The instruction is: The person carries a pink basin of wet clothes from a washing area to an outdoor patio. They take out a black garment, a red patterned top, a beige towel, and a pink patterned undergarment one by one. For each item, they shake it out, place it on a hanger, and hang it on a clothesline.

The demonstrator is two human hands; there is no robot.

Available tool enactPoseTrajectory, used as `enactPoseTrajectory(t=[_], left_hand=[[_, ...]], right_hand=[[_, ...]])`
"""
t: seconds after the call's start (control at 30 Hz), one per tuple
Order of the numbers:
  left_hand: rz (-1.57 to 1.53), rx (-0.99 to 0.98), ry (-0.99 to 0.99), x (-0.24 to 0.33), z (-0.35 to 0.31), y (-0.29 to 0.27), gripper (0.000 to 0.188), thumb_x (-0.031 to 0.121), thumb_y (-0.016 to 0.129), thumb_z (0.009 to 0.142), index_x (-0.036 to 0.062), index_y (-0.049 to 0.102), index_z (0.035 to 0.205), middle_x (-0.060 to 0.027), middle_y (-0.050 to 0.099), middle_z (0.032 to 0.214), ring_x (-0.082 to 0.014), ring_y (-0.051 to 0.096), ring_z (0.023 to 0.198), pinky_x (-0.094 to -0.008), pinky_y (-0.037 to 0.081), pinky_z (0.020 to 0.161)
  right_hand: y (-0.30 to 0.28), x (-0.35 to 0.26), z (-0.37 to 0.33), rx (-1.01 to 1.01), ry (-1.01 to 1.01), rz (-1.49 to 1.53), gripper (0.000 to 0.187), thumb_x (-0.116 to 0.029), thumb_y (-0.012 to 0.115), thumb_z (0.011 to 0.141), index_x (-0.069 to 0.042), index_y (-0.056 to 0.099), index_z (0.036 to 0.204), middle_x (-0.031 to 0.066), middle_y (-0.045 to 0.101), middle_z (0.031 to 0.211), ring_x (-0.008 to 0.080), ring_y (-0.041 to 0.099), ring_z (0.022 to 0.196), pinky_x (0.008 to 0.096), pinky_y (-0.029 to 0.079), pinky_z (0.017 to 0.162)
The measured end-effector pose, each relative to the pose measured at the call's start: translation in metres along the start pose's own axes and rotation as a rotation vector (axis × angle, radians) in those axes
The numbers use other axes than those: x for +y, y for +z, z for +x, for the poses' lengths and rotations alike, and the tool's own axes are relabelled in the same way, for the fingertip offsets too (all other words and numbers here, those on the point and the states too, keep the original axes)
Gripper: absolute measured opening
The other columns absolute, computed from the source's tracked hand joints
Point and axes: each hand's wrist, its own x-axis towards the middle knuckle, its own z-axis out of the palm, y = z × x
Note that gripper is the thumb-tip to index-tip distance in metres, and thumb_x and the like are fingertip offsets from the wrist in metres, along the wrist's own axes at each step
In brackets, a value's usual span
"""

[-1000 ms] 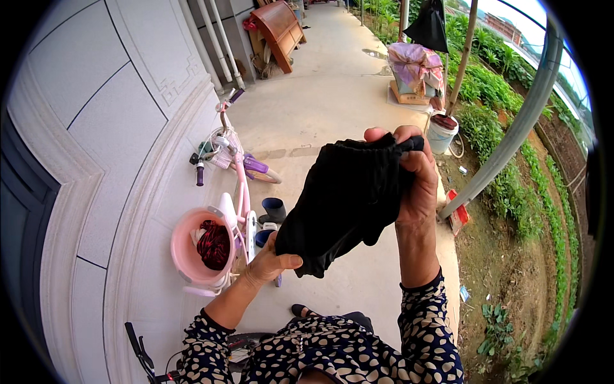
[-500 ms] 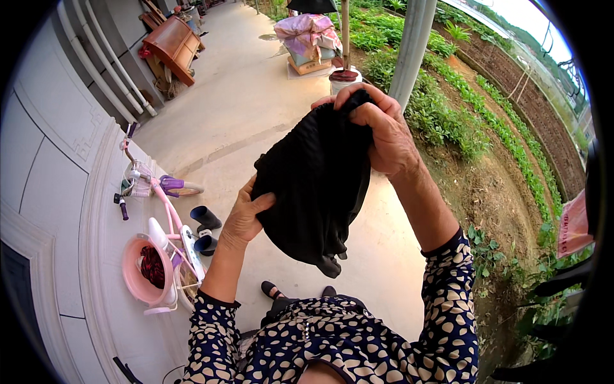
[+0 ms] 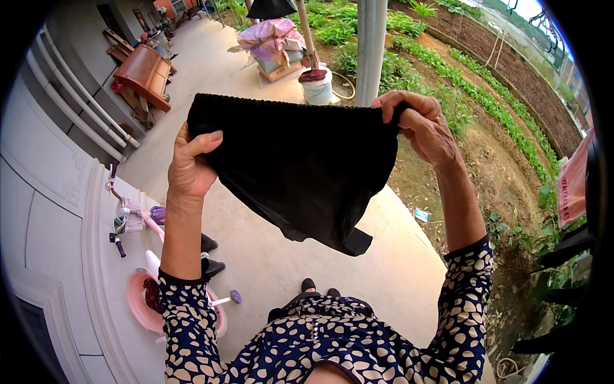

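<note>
I have the black knitted garment [image 3: 300,173] up in front of me, stretched flat by its top edge between both hands so the rest hangs free and open to view. My left hand [image 3: 190,165] pinches the left corner, thumb over the front; my right hand [image 3: 419,125] clenches the right corner, fingers curled over the hem. Below it lies the concrete patio [image 3: 256,269], with a pink child's bicycle [image 3: 144,256] by the wall at my left and a white bucket [image 3: 316,86] beside the grey post [image 3: 371,45] ahead.
</note>
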Motion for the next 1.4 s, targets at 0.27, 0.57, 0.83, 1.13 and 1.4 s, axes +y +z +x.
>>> enactPoseTrajectory(t=[0.27,0.57,0.83,1.13,1.4], left_hand=[[-0.25,-0.143,0.007,0.0,0.027,0.024,0.012,0.011,0.059,0.078,0.0102,0.047,0.081,-0.0015,0.052,0.077,-0.0175,0.055,0.081,-0.0321,0.046,0.08],[0.075,-0.383,0.101,-0.009,0.039,0.042,0.02,0.002,0.057,0.065,0.012,0.04,0.07,-0.0046,0.044,0.089,-0.0073,0.044,0.076,-0.0188,0.039,0.07],[0.064,-0.342,0.245,-0.019,0.047,0.044,0.036,0.013,0.071,0.07,0.0093,0.042,0.09,-0.0009,0.042,0.097,-0.0092,0.047,0.091,-0.0226,0.041,0.08],[0.708,0.098,0.333,-0.109,-0.019,-0.017,0.071,0.041,0.074,0.066,0.0082,0.035,0.116,-0.0058,0.038,0.11,-0.0169,0.038,0.103,-0.0339,0.03,0.086],[0.402,0.17,-0.444,-0.211,-0.027,-0.027,0.047,0.027,0.072,0.075,0.0027,0.044,0.104,-0.0063,0.048,0.098,-0.0144,0.047,0.086,-0.0308,0.043,0.064]], right_hand=[[0.005,0.02,-0.007,-0.014,0.112,0.267,0.037,-0.034,0.052,0.084,-0.004,0.051,0.062,0.0025,0.052,0.07,0.0104,0.045,0.069,0.0226,0.036,0.066],[0.082,0.006,0.029,-0.04,-0.149,-0.082,0.076,-0.019,0.072,0.067,-0.017,0.033,0.132,0.0076,0.047,0.098,0.017,0.05,0.092,0.0304,0.047,0.072],[0.154,-0.003,0.077,0.157,-0.489,-0.104,0.046,0.0,0.054,0.075,-0.013,0.049,0.118,0.0083,0.06,0.078,0.0174,0.058,0.068,0.0298,0.047,0.065],[0.138,0.011,0.117,0.534,-0.403,-0.132,0.024,0.004,0.046,0.078,-0.004,0.065,0.09,-0.0022,0.06,0.077,0.003,0.05,0.066,0.0181,0.04,0.057],[0.114,-0.011,0.095,0.653,-0.408,-0.24,0.021,0.008,0.046,0.072,0.0,0.059,0.086,0.0035,0.058,0.073,0.0081,0.054,0.069,0.0222,0.044,0.064]])
